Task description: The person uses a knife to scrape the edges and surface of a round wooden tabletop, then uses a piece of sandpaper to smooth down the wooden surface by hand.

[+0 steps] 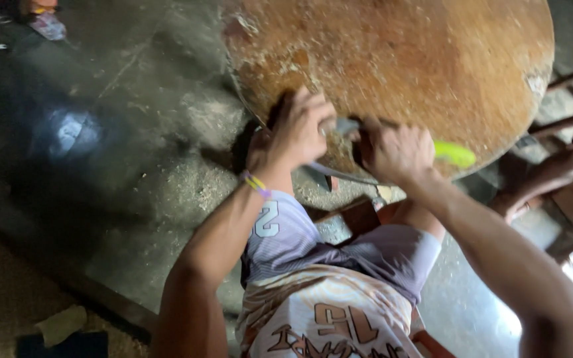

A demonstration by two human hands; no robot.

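Note:
A round, worn wooden tabletop [419,59] with rust-brown stains fills the upper right. My left hand [298,129] grips its near edge, fingers curled over the rim; a coloured band is on that wrist. Beside it, my right hand [396,151] is closed around a tool with a lime-green handle [454,154] and a grey metal part [346,126] pressed against the edge of the tabletop. The frame is blurred, so the tool's kind is unclear.
Rough concrete floor [134,132] spreads to the left, with a bright patch. A wooden piece [356,215] lies below the tabletop by my knees. Another person's arm [552,176] reaches in at the right. A yellowish cloth [61,323] lies at the lower left.

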